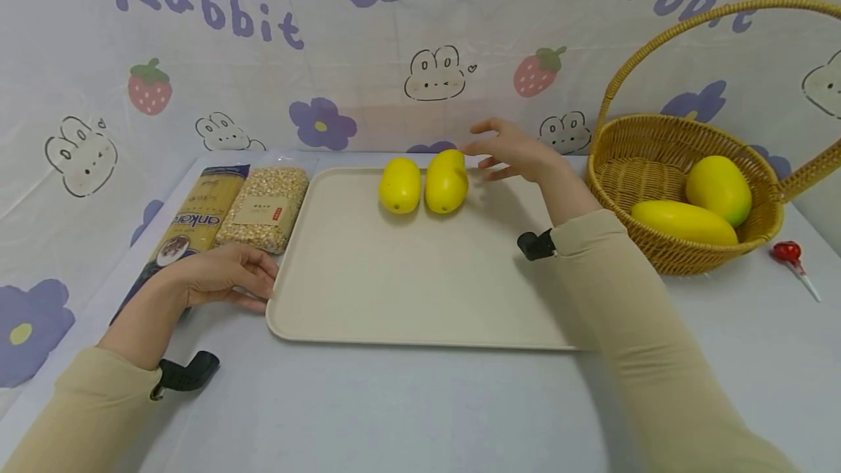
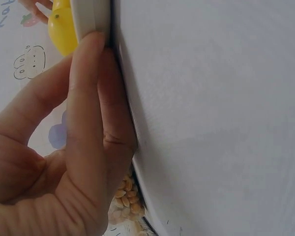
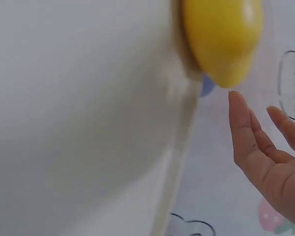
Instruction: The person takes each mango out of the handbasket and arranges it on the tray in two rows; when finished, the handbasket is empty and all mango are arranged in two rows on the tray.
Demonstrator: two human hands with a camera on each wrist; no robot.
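Note:
My left hand holds the left rim of a beige rectangular tray; in the left wrist view its fingertips meet the rim low by the table. Two yellow mangoes lie side by side at the tray's far edge. Just right of the right-hand mango, my right hand hovers with fingers spread and nothing in them. The right wrist view shows the fingertips close below a mango, apparently with a small gap.
Left of the tray lie a bag of corn kernels and a yellow pasta packet. At the right stands a wicker basket with a tall handle, holding two yellow fruits. A red lollipop lies beside it. A printed cloth hangs behind.

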